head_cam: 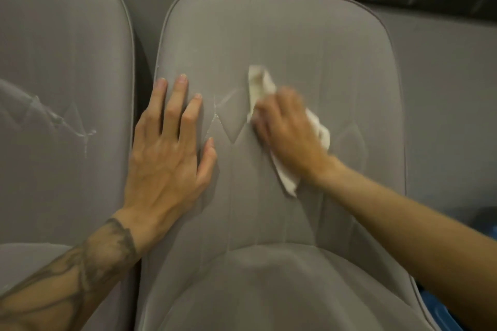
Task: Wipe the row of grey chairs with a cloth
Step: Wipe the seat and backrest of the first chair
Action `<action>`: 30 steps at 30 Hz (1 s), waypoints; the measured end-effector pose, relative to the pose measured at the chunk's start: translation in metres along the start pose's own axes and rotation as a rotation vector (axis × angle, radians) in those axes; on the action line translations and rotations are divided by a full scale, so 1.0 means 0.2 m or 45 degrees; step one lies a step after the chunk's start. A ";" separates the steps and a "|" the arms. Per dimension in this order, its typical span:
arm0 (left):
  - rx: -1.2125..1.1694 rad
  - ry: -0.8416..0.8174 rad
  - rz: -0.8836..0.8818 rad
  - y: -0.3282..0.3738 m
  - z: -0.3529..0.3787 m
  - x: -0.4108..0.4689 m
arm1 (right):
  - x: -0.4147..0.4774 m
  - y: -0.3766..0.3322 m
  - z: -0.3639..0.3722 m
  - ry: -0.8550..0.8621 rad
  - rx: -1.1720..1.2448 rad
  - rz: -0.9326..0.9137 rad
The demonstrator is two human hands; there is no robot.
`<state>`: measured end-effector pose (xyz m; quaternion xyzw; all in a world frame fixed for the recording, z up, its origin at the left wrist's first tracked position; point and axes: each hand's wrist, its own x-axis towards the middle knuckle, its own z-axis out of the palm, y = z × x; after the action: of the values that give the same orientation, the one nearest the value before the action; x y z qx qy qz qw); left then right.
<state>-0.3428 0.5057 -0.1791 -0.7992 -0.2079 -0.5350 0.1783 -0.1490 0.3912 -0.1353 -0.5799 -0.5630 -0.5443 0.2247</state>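
From the head camera, your left hand [166,148] lies flat on the backrest of the middle grey chair [309,48], fingers [178,94] straight and spread wide, holding nothing. Your right hand [287,131], blurred, presses a crumpled white cloth [259,86] against the centre of that same backrest, its fingers curled over the cloth. Thin white streaks [216,113] mark the upholstery between your two hands. The neighbouring grey chair [61,48] on your left carries whitish smears [61,121] across its backrest.
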 end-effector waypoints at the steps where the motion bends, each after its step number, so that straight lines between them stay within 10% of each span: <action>1: 0.002 -0.008 0.001 0.00 0.00 0.00 | -0.10 -0.02 -0.02 -0.098 0.014 -0.144; 4: 0.005 -0.003 -0.007 0.01 -0.01 0.00 | -0.02 0.11 -0.05 -0.084 -0.113 -0.232; 9: -0.026 0.027 0.002 0.00 0.00 -0.01 | 0.26 0.17 0.01 0.248 -0.198 0.417; 17: 0.017 0.003 -0.007 0.02 -0.01 -0.01 | -0.47 -0.03 -0.03 -0.333 0.002 -0.552; 23: -0.015 0.000 -0.013 0.01 -0.01 -0.01 | -0.02 0.07 0.03 0.189 -0.116 0.278; 30: 0.013 -0.028 -0.010 0.02 -0.03 -0.01 | -0.61 -0.17 0.05 -0.326 0.061 -0.525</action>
<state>-0.3454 0.4996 -0.1784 -0.8033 -0.2158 -0.5259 0.1780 -0.1490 0.3585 -0.2583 -0.5114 -0.7062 -0.4872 0.0493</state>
